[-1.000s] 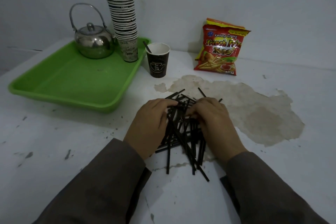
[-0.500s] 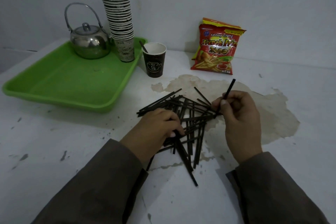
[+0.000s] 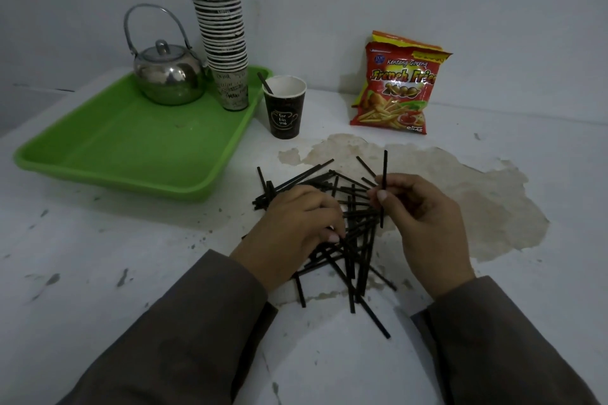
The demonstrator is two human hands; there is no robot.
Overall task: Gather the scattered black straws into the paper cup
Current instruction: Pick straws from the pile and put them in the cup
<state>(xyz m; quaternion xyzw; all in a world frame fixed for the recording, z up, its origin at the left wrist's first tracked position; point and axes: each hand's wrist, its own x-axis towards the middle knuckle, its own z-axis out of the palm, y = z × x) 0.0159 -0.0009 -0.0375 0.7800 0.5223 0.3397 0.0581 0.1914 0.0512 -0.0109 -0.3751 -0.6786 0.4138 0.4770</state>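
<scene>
Black straws (image 3: pixel 348 240) thin, straight, criss-crossed in a loose pile

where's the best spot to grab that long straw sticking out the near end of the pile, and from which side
Pinch the long straw at its free near tip, coming from above on the near side. That end lies bare on the table clear of the pile; its far end is crossed by others, so draw it toward you.

Black straws (image 3: pixel 352 227), dark brown paper cup (image 3: pixel 285 115), green tray (image 3: pixel 131 154), red-and-yellow snack bag (image 3: pixel 398 89), silver kettle (image 3: pixel 167 76)
</scene>
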